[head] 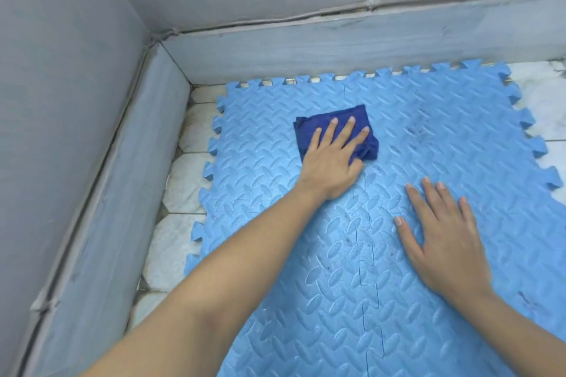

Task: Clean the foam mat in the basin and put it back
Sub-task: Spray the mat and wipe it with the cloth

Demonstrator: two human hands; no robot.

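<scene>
A light blue foam mat [428, 138] of interlocking puzzle tiles lies flat on the tiled floor, with dark smudges near its upper middle. My left hand [330, 159] presses flat on a folded dark blue cloth [324, 119] on the mat's far left tile, fingers spread over it. My right hand [444, 236] rests palm down on the mat to the right and nearer me, fingers apart, holding nothing.
Grey walls with a low grey ledge [306, 52] close the corner behind and to the left of the mat. White floor tiles [180, 180] show along the mat's left edge and at the far right [545, 95].
</scene>
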